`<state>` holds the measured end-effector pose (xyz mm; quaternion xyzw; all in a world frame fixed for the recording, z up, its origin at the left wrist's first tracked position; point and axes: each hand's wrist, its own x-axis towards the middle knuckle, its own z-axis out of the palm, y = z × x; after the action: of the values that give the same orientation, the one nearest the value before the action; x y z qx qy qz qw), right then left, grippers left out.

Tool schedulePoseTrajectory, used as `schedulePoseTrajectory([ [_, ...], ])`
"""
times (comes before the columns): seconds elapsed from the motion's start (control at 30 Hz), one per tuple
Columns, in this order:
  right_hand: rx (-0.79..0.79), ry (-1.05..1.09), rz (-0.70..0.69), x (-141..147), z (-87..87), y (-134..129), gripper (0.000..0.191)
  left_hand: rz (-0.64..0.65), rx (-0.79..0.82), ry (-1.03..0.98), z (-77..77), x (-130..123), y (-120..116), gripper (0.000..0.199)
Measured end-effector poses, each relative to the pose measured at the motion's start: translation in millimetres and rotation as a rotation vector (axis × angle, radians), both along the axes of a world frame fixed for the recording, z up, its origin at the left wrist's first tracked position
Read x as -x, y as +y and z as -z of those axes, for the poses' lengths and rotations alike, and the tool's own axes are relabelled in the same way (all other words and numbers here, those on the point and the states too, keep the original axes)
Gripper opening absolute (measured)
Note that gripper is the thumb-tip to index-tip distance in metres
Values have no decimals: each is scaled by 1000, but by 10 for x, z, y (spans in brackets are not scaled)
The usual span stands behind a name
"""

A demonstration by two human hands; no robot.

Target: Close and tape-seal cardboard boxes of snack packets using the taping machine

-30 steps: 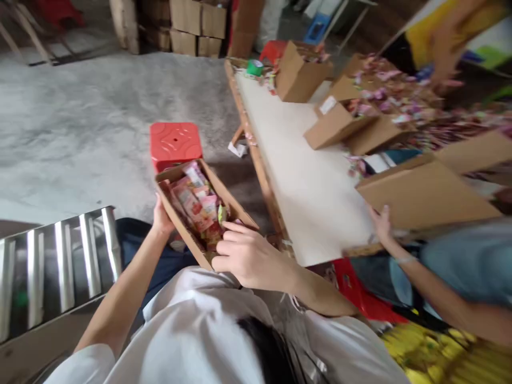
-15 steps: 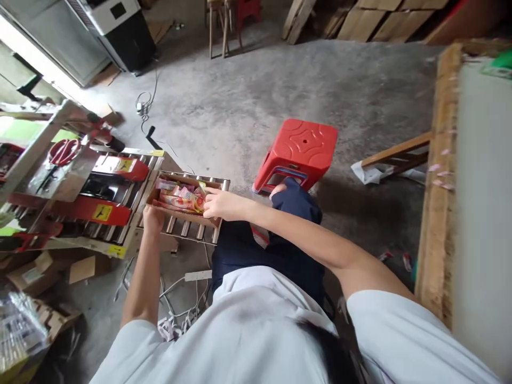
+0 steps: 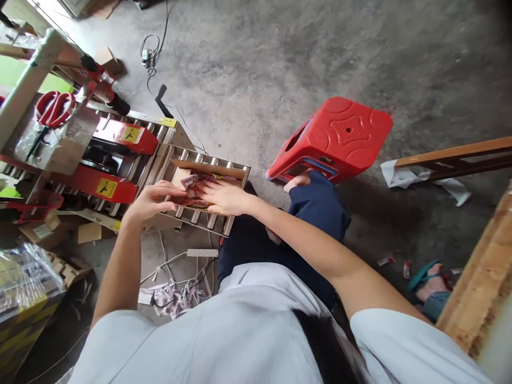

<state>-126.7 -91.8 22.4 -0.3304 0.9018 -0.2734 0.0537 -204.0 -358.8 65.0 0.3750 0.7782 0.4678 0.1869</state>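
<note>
A small open cardboard box [image 3: 236,173] rests on the metal rollers [image 3: 196,217] of a short conveyor. Inside it lie colourful plastic packets [image 3: 191,183], partly hidden under my fingers. My right hand [image 3: 228,197] lies flat over the packets with its fingers stretched out. At the box's left end is my left hand [image 3: 154,201], its thumb and fingers apart with nothing visible between them. Its fingertips are at the box's edge; whether they touch the cardboard I cannot tell.
Left of the box stands a machine with red side guides [image 3: 116,191]; red-handled scissors [image 3: 55,109] lie on it. A red plastic stool [image 3: 348,133] stands ahead to the right. Cables and a power strip [image 3: 202,253] lie on the floor. Another person's sandalled foot [image 3: 430,282] shows at right.
My left hand has let go of the box's near left corner and opened beside its end. My right hand has moved left and flattened over the packets. The view has shifted.
</note>
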Motion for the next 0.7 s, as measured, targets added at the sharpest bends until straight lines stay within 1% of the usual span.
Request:
schedulePoseTrajectory([
  [0.07, 72, -22, 24, 8, 35, -2, 50, 61, 70, 48, -57, 40, 57, 51],
  [0.13, 256, -64, 59, -29, 42, 31, 39, 51, 111, 35, -52, 80, 125, 50],
  [0.17, 387, -90, 81, -57, 31, 50, 34, 10, 132, 13, -27, 95, 160, 47],
  [0.23, 659, -140, 146, -123, -28, 85, 28, -126, 190, -9, 51, 108, 234, 45],
  [0.27, 768, -143, 196, -157, -82, 103, 27, -199, 231, 13, 93, 102, 274, 44],
  [0.3, 840, -117, 261, -188, -150, 123, 27, -268, 280, 68, 130, 87, 318, 42],
  [0.33, 865, -58, 335, -213, -227, 147, 27, -338, 334, 153, 159, 61, 366, 41],
  [0.37, 847, 30, 409, -230, -308, 176, 27, -415, 388, 256, 178, 25, 416, 41],
  [0.43, 711, 221, 536, -237, -441, 240, 32, -563, 491, 456, 188, -75, 522, 45],
  [0.47, 615, 281, 571, -230, -480, 268, 41, -612, 527, 533, 183, -135, 573, 46],
  [0.5, 516, 299, 583, -220, -494, 290, 55, -621, 542, 583, 178, -197, 621, 44],
  [0.57, 347, 256, 555, -200, -457, 304, 80, -535, 506, 629, 174, -316, 695, 34],
  [0.6, 288, 226, 531, -196, -416, 298, 87, -475, 466, 642, 179, -366, 720, 32],
  [0.63, 248, 207, 510, -197, -370, 287, 91, -419, 429, 651, 187, -405, 737, 34],
  [0.7, 217, 204, 487, -209, -290, 263, 94, -325, 394, 663, 208, -450, 757, 43],
])
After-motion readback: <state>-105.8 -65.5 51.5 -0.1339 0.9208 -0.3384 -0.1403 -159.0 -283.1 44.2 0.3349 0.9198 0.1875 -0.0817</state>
